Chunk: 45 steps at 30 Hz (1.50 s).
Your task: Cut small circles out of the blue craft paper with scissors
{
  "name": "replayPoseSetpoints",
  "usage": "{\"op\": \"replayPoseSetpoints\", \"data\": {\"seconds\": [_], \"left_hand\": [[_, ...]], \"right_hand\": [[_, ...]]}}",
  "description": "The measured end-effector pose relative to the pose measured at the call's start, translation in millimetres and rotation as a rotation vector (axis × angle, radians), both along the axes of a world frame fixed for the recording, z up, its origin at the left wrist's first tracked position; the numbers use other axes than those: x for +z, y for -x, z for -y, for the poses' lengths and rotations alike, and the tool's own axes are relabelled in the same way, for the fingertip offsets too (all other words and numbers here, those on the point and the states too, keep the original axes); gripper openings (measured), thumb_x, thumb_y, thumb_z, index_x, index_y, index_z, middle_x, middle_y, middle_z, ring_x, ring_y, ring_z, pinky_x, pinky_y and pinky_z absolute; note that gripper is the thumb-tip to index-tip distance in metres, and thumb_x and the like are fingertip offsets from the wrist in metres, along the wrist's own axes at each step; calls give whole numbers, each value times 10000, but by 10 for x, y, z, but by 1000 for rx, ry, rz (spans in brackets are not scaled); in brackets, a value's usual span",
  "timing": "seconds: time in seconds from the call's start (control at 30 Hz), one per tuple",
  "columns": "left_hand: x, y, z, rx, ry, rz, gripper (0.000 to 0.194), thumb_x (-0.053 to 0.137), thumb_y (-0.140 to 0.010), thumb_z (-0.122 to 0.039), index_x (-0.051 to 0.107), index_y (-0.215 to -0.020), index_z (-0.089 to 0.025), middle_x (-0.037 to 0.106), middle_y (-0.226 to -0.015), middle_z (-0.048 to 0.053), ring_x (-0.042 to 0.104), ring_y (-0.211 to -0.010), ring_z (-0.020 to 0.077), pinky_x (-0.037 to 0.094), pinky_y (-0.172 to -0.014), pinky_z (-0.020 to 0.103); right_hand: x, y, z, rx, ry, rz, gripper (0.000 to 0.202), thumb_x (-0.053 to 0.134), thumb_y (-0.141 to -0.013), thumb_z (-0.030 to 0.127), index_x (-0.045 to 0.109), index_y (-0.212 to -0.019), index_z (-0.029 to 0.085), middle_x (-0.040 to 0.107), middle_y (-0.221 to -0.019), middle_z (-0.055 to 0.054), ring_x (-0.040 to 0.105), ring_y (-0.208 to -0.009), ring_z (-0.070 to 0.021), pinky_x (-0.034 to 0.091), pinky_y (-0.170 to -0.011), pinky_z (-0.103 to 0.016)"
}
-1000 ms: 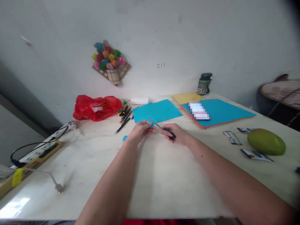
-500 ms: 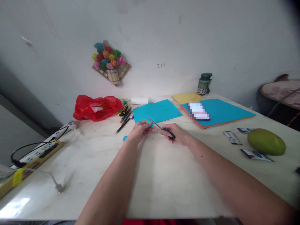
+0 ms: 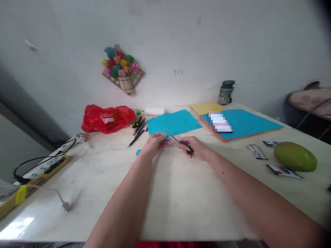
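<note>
Grey wall backs a whitish table, left hand pinching blue paper, right hand gripping scissors.

The small blue paper is partly covered by the left hand. Part of the scissors is hidden by the right hand. The phone is blurred into squares. The power strip is cut off at the left, a black thing at the right.

Left hand pinches near the right hand, which seems curled.
</note>
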<state>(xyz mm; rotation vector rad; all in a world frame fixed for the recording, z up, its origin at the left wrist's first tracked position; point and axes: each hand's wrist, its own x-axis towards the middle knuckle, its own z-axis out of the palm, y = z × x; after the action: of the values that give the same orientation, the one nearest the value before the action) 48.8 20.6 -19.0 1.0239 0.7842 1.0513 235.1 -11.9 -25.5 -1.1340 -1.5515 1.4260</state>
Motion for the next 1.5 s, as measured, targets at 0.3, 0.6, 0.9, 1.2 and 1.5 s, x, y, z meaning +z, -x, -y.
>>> {"op": "replayPoseSetpoints", "data": {"seconds": [0.3,0.6,0.9,1.2,1.5], "left_hand": [[-22,11,-15,-18,-36,6,153,683,-699,-192,562,-738,-106,675,-715,79,632,-577,123,507,-581,228],[-11,15,-9,-67,-48,9,212,709,-676,-196,542,-779,-116,671,-690,65,626,-556,122,501,-568,227],[38,-36,59,-196,-74,-93,239,744,-626,-235,548,-703,-122,626,-617,16,564,-489,87,447,-528,212],[-12,-136,73,-222,-30,-218,251,777,-544,-191,570,-671,-126,574,-539,-23,523,-426,78,411,-483,215],[-30,-162,84,-250,-55,-252,220,753,-570,-156,567,-683,-125,584,-535,-8,552,-462,85,404,-506,200]], "right_hand": [[13,16,7,-11,15,-3,328,685,-649,447,514,-690,170,468,-412,66,384,-308,-57,287,-305,-188],[9,-42,15,-3,-6,-25,352,626,-696,500,505,-689,170,523,-455,41,427,-319,-62,273,-315,-187],[20,-51,-63,-192,-70,-201,438,767,-548,312,524,-893,193,604,-673,20,575,-545,-109,376,-455,-200],[44,-7,-52,-190,-144,-285,448,749,-517,239,529,-904,190,597,-679,33,551,-609,-106,410,-579,-231],[61,13,-44,-213,-148,-227,445,737,-502,227,526,-892,184,585,-629,43,511,-553,-93,399,-557,-235]]}}
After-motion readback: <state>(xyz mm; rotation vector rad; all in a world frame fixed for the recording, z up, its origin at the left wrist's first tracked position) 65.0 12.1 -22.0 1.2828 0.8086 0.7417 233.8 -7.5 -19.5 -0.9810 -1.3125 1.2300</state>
